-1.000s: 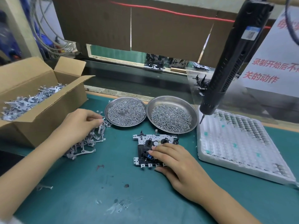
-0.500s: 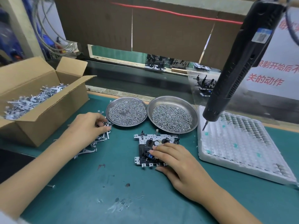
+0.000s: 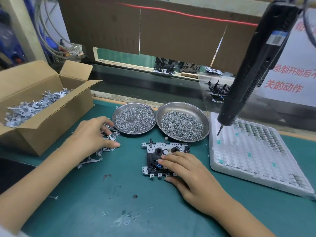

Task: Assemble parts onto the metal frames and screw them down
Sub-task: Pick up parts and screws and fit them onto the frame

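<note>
A metal frame [image 3: 153, 145] with black parts and a small blue piece lies on the green mat in the middle. My right hand [image 3: 186, 170] rests on its right half, fingers fairly straight, fingertips by the blue piece. My left hand [image 3: 93, 135] lies over a loose pile of small metal levers [image 3: 95, 157] left of the frame, its fingers bent into the pile; whether it pinches one is hidden. Two steel dishes of screws [image 3: 135, 118] [image 3: 182, 124] stand behind the frame. A black electric screwdriver [image 3: 253, 65] hangs over the right side, held by neither hand.
An open cardboard box [image 3: 51, 113] of metal levers stands at the left. A white foam tray [image 3: 253, 151] with rows of small parts lies at the right. A dark conveyor with more frames [image 3: 164, 68] runs behind the bench.
My left hand has shifted a little to the right within the lever pile, toward the left dish. My right hand has stayed on the frame.
</note>
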The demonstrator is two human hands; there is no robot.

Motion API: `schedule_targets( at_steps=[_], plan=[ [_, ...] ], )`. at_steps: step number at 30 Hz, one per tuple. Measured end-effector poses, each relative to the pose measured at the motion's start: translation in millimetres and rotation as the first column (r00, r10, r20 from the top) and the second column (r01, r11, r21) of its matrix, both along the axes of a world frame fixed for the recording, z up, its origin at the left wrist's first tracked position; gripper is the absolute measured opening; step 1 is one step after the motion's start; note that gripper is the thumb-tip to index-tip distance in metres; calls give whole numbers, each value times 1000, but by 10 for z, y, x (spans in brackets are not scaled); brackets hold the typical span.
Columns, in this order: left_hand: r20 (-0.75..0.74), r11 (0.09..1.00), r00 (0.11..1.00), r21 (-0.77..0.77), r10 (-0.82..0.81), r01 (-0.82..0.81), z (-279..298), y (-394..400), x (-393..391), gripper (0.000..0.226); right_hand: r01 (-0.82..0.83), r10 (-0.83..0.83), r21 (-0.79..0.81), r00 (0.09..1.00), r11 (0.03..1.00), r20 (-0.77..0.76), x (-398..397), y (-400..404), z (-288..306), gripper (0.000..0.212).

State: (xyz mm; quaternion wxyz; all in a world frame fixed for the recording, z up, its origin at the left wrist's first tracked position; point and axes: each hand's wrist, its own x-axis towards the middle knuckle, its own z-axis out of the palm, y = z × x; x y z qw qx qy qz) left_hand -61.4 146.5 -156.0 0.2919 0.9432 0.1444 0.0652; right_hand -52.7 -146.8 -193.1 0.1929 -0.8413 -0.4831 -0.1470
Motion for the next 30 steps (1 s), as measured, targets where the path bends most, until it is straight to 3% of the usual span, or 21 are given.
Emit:
schedule_targets(
  at_steps=[8, 12, 16, 19, 21, 24, 27, 30],
  plan=[
    [112, 996, 993, -68, -45, 53, 23, -19, -43, 44, -16, 16, 15, 1000, 1000, -7, 22, 3, -23, 36],
    [202, 955, 973, -246, -115, 164, 135, -115, -105, 31, -24, 26, 44, 999, 999, -42, 12, -9, -16, 37],
    [384, 799, 911, -495, -151, 341, 324, -452, -206, 30, 3, 47, 325, 988, 946, -145, -9, 8, 71, 34],
    [521, 603, 820, -584, -235, 544, 313, -824, -251, 27, 150, 103, 508, 894, 848, -435, 29, 121, 221, 28],
    [559, 539, 773, -569, -300, 621, 224, -982, -233, 29, 217, 192, 539, 776, 814, -601, 71, 195, 308, 27],
    [612, 587, 715, -457, -338, 668, 96, -1023, -188, 26, 219, 218, 542, 746, 811, -629, 128, 206, 338, 18],
    [654, 710, 679, -299, -335, 638, -16, -988, -258, 24, 242, 242, 525, 683, 816, -690, 60, 115, 355, 13],
    [637, 697, 658, -253, -403, 671, -298, -1090, -173, 31, 318, 107, 392, 643, 863, -758, 69, -40, 113, 14]
  ],
)
